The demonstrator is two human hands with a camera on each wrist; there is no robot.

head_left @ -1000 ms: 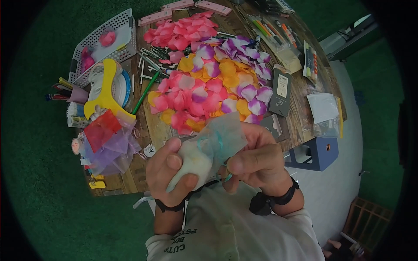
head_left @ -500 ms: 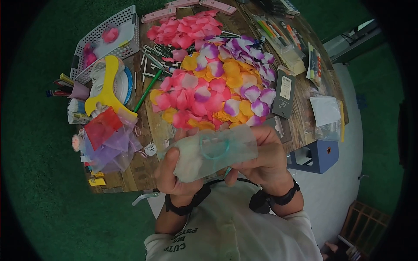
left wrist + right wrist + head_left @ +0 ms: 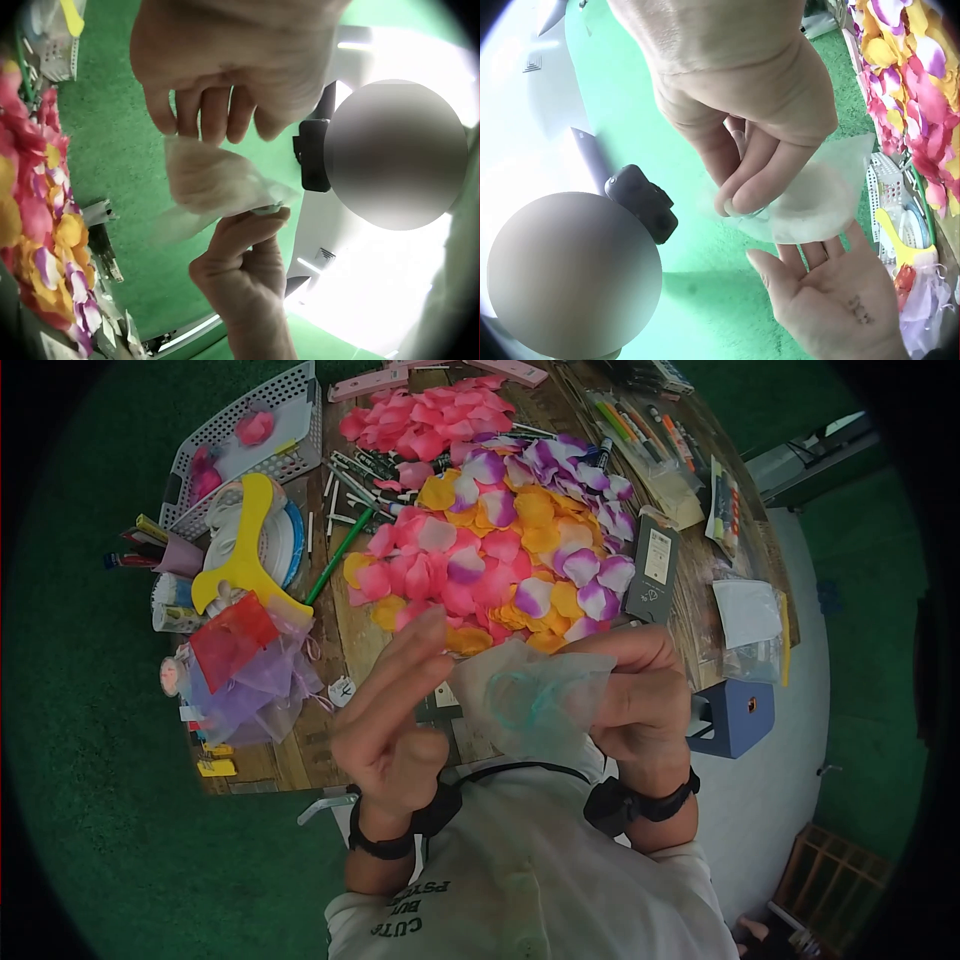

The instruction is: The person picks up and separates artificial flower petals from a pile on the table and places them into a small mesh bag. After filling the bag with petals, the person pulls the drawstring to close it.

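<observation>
The translucent mesh pouch (image 3: 542,702), at five o'clock from the petal heap (image 3: 480,565), is pinched in the right hand (image 3: 643,708); the left hand (image 3: 388,720), fingers extended, grips nothing. A light, steady pinch should spare the mesh.

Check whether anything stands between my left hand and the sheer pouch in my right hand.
Nothing visible does. Your left hand is close beside the sheer pouch, its fingers near the edge; contact is unclear. Your right hand pinches the opposite side.
</observation>
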